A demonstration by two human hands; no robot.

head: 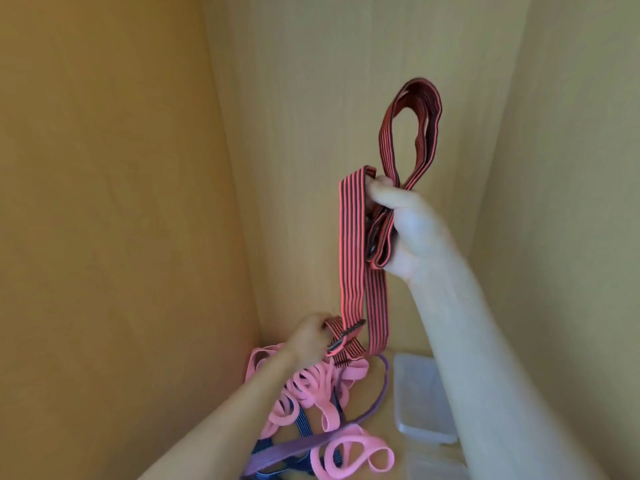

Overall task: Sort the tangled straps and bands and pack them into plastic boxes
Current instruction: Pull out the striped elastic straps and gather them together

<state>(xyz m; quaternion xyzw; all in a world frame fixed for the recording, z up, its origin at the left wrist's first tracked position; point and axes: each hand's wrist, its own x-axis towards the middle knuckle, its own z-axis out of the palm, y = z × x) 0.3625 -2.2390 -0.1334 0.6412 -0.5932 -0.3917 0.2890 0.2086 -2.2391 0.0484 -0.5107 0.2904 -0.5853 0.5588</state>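
The striped coral-and-black strap (353, 237) is held up in the air between both hands, in front of the back wooden panel (311, 81). Its upper part is gathered into folded loops: one loop stands up above the right hand (412, 226), and a shorter fold hangs below the fist. Two flat runs drop from there toward the left hand (310, 336).

The right arm is raised, forearm rising steeply, with the fingers curled tight around the bunched loops and the thumb pressed across the top. The left arm reaches forward lower down. Its fingers are closed around the strap's lower end, right beside a dark metal buckle (346, 337), which sits tilted.

Under the left hand lies a tangle of pink bands (311, 382), with a blue strap (300, 422) threaded through it and a purple band (294, 448) crossing the near side. A clear plastic box (415, 386) sits just right of the pile, partly hidden behind the right forearm.

A left wooden panel (104, 202) and a right wooden panel (571, 168) close in both sides. The raised loop hangs clear of all three panels, with open space above it.
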